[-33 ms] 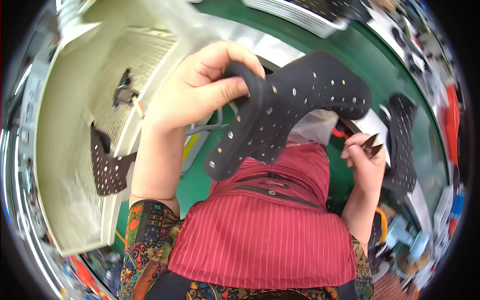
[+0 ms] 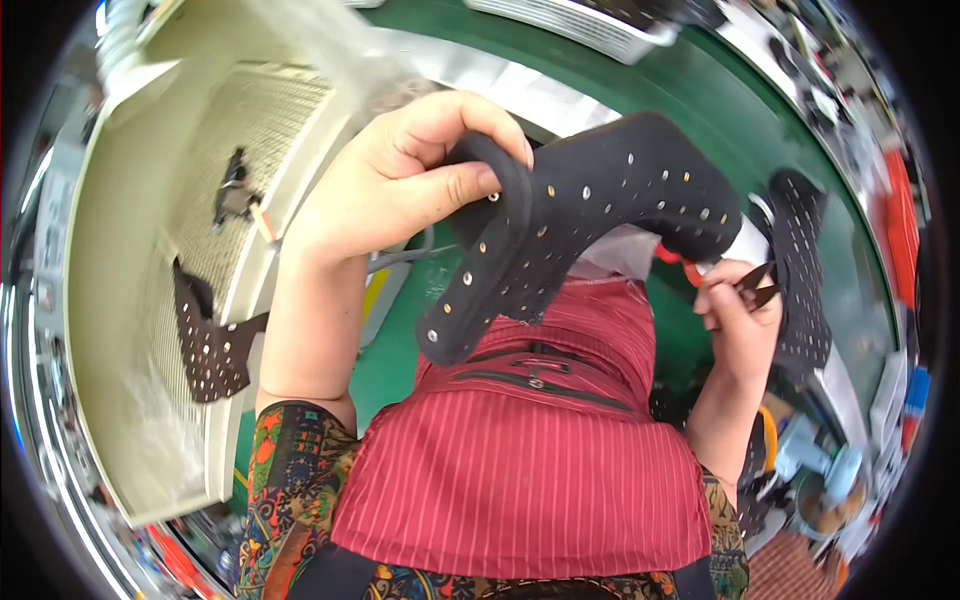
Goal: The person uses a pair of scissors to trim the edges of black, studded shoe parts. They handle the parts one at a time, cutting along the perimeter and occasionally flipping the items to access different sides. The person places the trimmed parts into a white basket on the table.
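A black boot upper [image 2: 640, 165] dotted with silver and gold studs spans the middle of the view. My left hand [image 2: 425, 175] pinches its rolled edge between thumb and fingers, and the piece extends to the right, its lower flap hanging over my lap. At its right end, my right hand [image 2: 740, 310] is closed on small scissors [image 2: 758, 287] with dark pointed blades; a red-orange part shows beside the fingers. Just right of that hand lies another black studded upper [image 2: 800, 280]. A brown studded upper [image 2: 215, 350] lies to the left of my left forearm.
A cream tray [image 2: 110, 400] with a mesh bottom stands at the left, holding a small dark object [image 2: 232, 195]. Green work surface [image 2: 545, 50] curves across the back, with a white basket [image 2: 590, 30] on it. A light-blue object [image 2: 815, 465] stands at lower right.
My right hand has shifted slightly right and up with the scissors, showing more of the red-orange part. The upper's right end has dipped slightly; my left hand keeps its grip.
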`<state>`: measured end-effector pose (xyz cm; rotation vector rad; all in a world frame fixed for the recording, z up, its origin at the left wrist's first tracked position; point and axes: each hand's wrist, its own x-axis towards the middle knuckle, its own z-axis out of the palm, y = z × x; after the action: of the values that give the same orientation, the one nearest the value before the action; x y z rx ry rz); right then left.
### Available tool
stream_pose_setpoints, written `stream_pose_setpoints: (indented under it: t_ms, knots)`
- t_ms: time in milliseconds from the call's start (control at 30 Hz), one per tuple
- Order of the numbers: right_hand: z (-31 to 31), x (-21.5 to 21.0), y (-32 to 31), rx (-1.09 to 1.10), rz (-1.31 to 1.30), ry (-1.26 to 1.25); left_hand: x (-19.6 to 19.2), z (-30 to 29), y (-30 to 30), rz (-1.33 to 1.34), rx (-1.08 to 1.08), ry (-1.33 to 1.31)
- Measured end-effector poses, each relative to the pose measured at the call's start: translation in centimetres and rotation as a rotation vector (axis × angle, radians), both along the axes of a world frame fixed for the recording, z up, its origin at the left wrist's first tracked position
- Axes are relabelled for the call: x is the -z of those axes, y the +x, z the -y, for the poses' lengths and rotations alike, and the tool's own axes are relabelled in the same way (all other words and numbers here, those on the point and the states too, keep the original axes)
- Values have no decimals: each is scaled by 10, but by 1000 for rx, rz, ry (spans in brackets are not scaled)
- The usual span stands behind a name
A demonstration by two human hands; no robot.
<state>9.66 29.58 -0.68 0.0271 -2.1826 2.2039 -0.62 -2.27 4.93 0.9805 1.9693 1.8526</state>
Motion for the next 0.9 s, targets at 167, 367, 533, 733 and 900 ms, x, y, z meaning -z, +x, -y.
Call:
stream_pose_setpoints:
  t_ms: [167,367,533,733,900]
  knots:
    - [-26,-18,16,20,-154,36,6,-57,-6,-562,124,-513]
    - [3,-18,-18,-434,-263,325,-12,-93,21,-698,438,-680]
    - [15,2,-25,-670,-141,110,0,-79,15,-531,250,-602]
    - [27,20,-14,-225,-80,-117,43,-57,-5,-50,-160,-263]
    - [4,43,-14,75,-145,-531,148,-18,9,595,-66,17]
